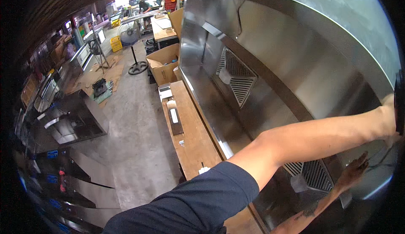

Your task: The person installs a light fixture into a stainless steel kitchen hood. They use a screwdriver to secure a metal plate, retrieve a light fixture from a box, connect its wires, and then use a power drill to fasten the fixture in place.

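My left arm stretches across to the right rim, where my left hand (387,112) is closed against a dark upright object (398,101). The picture's edge cuts this off, so its kind does not show. Lower down, in shade, my right hand (357,166) lies with fingers stretched out close to the shiny steel wall. Whether it touches the metal I cannot tell. Both arms are inside a large stainless steel hood (303,65). A slatted filter (310,175) with a grey patch sits beside my right forearm, partly behind my left arm. Farther off is a second slatted filter (238,75).
A long wooden board (190,128) runs along the hood, bearing small metal parts (174,116). Beyond it stands an open cardboard box (163,67). Dark steel cabinets (71,118) stand left, a pedestal fan (134,56) farther back. Another person (144,7) is at a distant table.
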`<state>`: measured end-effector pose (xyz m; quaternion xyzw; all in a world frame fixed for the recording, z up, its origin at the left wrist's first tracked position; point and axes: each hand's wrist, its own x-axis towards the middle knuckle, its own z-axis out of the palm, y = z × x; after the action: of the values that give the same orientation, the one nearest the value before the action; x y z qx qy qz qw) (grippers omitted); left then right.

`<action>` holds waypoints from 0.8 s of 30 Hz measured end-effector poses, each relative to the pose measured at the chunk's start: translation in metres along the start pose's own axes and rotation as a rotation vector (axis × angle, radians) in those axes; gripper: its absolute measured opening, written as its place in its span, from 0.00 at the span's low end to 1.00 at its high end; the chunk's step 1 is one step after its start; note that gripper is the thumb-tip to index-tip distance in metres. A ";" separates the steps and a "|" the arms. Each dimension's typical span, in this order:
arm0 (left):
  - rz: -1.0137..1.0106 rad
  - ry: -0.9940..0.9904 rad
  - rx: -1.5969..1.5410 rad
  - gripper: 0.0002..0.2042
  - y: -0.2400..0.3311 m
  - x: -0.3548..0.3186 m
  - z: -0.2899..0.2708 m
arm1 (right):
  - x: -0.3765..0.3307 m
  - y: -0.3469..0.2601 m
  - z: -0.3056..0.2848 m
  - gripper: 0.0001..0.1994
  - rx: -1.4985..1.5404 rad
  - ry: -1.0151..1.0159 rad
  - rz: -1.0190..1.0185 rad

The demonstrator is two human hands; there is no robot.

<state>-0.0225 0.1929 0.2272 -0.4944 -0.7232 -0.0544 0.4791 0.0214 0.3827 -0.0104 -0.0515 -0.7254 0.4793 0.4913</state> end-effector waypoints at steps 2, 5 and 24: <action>0.001 0.004 -0.006 0.14 0.000 -0.002 -0.003 | 0.005 -0.008 -0.004 0.25 0.032 -0.025 0.044; 0.006 0.009 -0.017 0.15 -0.007 -0.009 -0.003 | 0.008 -0.020 -0.014 0.24 0.159 -0.084 0.069; 0.017 0.014 -0.049 0.16 -0.001 0.006 0.002 | -0.012 -0.005 -0.021 0.22 -0.087 -0.059 -0.015</action>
<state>-0.0250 0.1979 0.2312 -0.5119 -0.7139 -0.0716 0.4725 0.0458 0.3875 -0.0137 -0.0530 -0.7601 0.4449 0.4706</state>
